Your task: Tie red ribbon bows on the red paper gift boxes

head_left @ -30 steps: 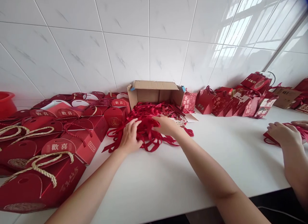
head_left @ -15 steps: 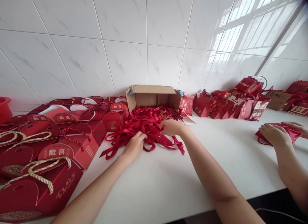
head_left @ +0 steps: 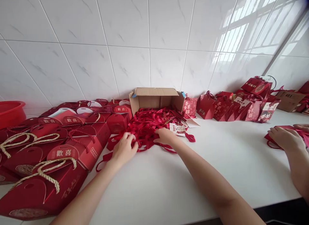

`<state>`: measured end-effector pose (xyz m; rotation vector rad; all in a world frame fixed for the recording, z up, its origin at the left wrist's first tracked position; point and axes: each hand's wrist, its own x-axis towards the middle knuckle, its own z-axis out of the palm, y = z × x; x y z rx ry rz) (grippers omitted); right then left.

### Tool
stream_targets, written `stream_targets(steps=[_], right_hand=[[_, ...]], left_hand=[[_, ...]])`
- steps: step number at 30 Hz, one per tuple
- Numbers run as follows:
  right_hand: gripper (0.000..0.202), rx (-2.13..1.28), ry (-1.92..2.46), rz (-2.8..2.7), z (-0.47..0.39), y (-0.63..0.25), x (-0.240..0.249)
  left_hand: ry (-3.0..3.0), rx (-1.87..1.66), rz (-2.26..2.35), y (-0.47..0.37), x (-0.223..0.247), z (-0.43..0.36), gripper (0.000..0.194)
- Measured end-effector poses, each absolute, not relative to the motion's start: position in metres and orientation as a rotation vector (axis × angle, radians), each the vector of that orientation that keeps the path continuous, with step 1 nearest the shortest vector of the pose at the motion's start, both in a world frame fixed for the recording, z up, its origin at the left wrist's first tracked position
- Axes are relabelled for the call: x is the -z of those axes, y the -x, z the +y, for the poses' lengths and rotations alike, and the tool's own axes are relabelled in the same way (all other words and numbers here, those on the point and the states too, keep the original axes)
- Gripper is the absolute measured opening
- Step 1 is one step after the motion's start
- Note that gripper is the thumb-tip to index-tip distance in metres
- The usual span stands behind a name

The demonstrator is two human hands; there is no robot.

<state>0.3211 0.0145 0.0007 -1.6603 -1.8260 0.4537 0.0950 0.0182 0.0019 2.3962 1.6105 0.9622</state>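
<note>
A heap of red ribbons [head_left: 147,125] spills out of an open cardboard box [head_left: 155,92] onto the white table [head_left: 154,192]. At the heap's left front edge is my left hand [head_left: 125,148], its fingers curled around red ribbon. My right hand [head_left: 165,136] reaches into the front right of the heap, with its fingertips bent down on the ribbons and partly hidden in them. A white printed tag [head_left: 178,129] lies just behind my right hand, beside a ribbon loop.
Rows of red gift boxes [head_left: 79,147] fill the left side, with a red basin [head_left: 12,113] behind them. Red bags [head_left: 223,107] line the tiled wall at right. Another person's hands [head_left: 287,139] rest on a red item at far right.
My left hand has moved left along the heap's front edge, and my right hand has come slightly nearer. The white tag now shows on the heap's right. The view has shifted slightly left.
</note>
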Motion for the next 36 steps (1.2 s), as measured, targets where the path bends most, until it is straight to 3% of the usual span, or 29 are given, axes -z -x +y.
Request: stream_targets(steps=[5, 9, 13, 19, 25, 29, 33, 36], right_hand=[[0.022, -0.396, 1.608, -1.528, 0.029, -0.333, 0.003], [0.027, -0.349, 1.581, -1.383, 0.032, -0.350, -0.014], [0.044, -0.281, 1.543, -1.392, 0.023, -0.352, -0.030], [0.038, -0.202, 1.479, -1.745, -0.001, -0.318, -0.043], [0.062, -0.237, 1.743, -1.985, -0.008, -0.277, -0.017], [0.055, -0.231, 1.907, -1.974, 0.001, -0.278, 0.004], [0.023, -0.250, 1.949, -1.910, 0.009, -0.291, 0.013], [0.018, -0.222, 1.869, -1.825, 0.012, -0.300, 0.003]], left_hand=[[-2.310, -0.728, 1.763, -0.091, 0.015, 0.016, 0.042], [-2.167, -0.764, 1.776, -0.080, 0.009, 0.026, 0.023], [-2.007, -1.079, 1.661, -0.075, -0.001, 0.030, 0.008], [-1.625, -1.603, 1.289, -0.077, -0.015, 0.026, 0.029], [-1.513, -1.485, 1.045, -0.074, -0.031, 0.018, 0.044], [-1.589, -1.349, 1.145, -0.073, -0.033, 0.022, 0.053], [-1.720, -1.283, 1.331, -0.078, -0.023, 0.022, 0.031], [-1.796, -1.176, 1.464, -0.082, -0.016, 0.016, 0.055]])
